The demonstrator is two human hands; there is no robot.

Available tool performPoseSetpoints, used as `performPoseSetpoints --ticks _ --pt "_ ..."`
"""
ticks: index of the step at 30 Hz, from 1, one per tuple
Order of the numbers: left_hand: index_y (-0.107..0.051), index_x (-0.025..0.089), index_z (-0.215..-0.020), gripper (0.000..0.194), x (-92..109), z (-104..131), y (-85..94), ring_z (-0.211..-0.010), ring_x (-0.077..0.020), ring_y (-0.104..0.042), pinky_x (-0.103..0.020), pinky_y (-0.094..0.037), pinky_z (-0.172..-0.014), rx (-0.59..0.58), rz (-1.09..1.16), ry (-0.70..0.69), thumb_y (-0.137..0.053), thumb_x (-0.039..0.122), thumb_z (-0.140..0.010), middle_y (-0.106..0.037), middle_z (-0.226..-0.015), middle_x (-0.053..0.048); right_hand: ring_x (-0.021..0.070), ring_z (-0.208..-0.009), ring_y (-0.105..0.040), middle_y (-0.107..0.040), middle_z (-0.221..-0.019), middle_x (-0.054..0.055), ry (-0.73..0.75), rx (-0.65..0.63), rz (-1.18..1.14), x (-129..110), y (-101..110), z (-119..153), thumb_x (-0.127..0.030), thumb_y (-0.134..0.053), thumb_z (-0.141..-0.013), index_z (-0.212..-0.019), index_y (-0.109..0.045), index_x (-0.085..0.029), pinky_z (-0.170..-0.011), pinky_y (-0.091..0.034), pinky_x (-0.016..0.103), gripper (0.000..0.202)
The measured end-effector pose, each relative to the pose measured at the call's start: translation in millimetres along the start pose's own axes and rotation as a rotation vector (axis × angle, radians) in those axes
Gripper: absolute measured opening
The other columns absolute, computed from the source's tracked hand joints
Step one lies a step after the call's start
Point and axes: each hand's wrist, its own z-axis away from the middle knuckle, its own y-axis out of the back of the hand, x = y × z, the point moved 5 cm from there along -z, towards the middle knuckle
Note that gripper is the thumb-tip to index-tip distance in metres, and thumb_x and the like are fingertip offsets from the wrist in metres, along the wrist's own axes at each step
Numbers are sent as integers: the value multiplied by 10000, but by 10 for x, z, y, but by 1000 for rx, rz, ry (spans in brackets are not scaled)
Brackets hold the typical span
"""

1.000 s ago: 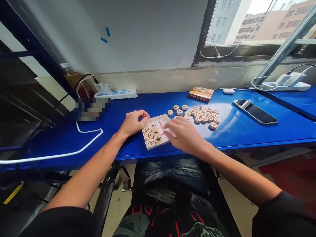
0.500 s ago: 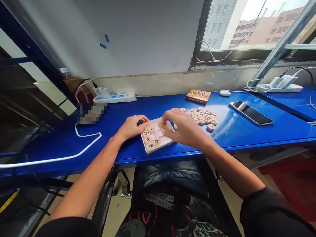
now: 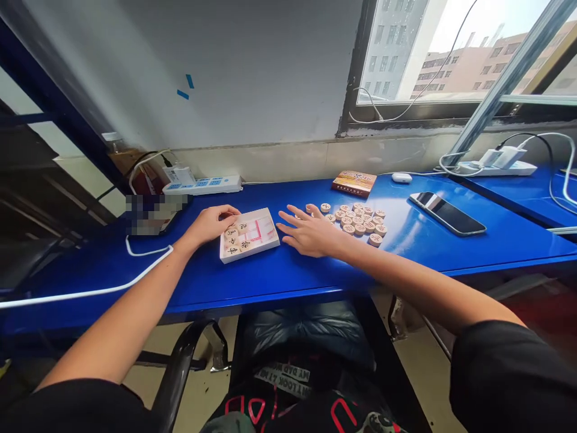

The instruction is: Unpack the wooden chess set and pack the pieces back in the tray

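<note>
A shallow white box (image 3: pixel 265 243) sits on the blue desk with several round wooden Chinese chess pieces (image 3: pixel 232 234) along its left side and red lines on its floor. My left hand (image 3: pixel 210 225) grips the box at its back left corner, fingers bent over the edge. To the right of the box, my right hand (image 3: pixel 311 233) is spread flat and low over the desk, with nothing seen in it. Loose chess pieces (image 3: pixel 359 219) lie in a cluster beyond and right of that hand. Part of the pieces is hidden behind my fingers.
Behind the pieces is a brown printed box lid (image 3: pixel 354 183). A white earphone case (image 3: pixel 401 178) and a phone (image 3: pixel 447 213) lie at the right. Power strips (image 3: pixel 205 185) and a white cable (image 3: pixel 112 287) are at the left; the desk's front edge is near my lap.
The box has slid left with my left hand on it. My right hand has left the box's inside, opened its fingers and come down on the desk beside the loose pieces.
</note>
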Motion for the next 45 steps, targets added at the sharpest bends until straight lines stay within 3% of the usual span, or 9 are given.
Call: performPoseSetpoints --ticks 4,10,16,21,29,34,37,40,45 --pt "-674 196 -906 320 96 -116 -68 -794 -200 -628 -278 -455 -722 -9 -22 -34 -498 420 -762 -716 -909 -41 302 -1362 -317 -460 -1420 126 -175 -140 -14 352 -182 -248 -375 -283 -975 -1384 -441 -156 -1094 -150 582 490" --pt "-683 219 -865 245 490 -140 -286 -894 -220 -619 -320 -432 -804 -18 -16 -118 -496 354 -784 -717 -932 -30 322 -1299 -379 -523 -1337 179 -305 -121 34 836 -189 43 -387 -288 -973 -1302 -510 -93 -1062 -175 556 493" --pt "-690 229 -872 233 617 -99 -369 -812 -191 -628 -297 -441 -747 -45 27 -122 -484 304 -792 -721 -881 1 263 -1033 -532 -632 -1072 123 -187 80 -25 270 234 -114 -240 -380 -913 -1076 -626 -171 -843 -350 396 303" --pt "-678 208 -915 264 562 20 -342 -837 -193 -629 -281 -449 -765 -15 77 -138 -477 327 -792 -718 -911 -12 214 -900 -562 -648 -996 97 20 -15 -208 -246 179 -411 -216 -513 -832 -1045 -590 -164 -661 -344 285 233" --pt "-674 232 -909 250 538 -34 -252 -822 -214 -622 -315 -429 -749 -105 -79 -112 -488 299 -756 -709 -870 -1 169 -888 -540 -647 -925 45 -120 292 -261 367 401 -237 -178 -483 -822 -906 -580 -165 -751 -359 261 129" --pt "-654 240 -879 218 489 -15 -190 -868 -224 -618 -341 -405 -805 -88 -109 -29 -489 263 -739 -712 -894 4 224 -877 -548 -644 -914 104 -333 6 -122 675 199 -131 -211 -504 -836 -881 -622 -150 -720 -357 316 141" --pt "-645 235 -873 216 516 8 -196 -863 -222 -617 -352 -389 -833 -78 -139 -51 -470 260 -749 -715 -894 -1 283 -988 -513 -616 -1020 161 -346 74 -56 535 284 -102 -216 -459 -867 -874 -638 -132 -763 -341 368 198" --pt "-640 232 -878 227 535 18 -203 -850 -216 -614 -344 -386 -818 -75 -162 -61 -455 257 -751 -712 -892 -2 266 -980 -517 -627 -1007 123 -171 146 -86 206 418 -102 -266 -495 -854 -893 -639 -158 -777 -333 366 185" --pt "-639 230 -879 231 536 30 -200 -849 -210 -615 -331 -396 -803 -86 -115 -56 -455 251 -741 -704 -878 1 172 -792 -583 -669 -872 48 57 -132 -385 -158 285 -118 -231 -529 -831 -875 -647 -193 -666 -359 271 132"
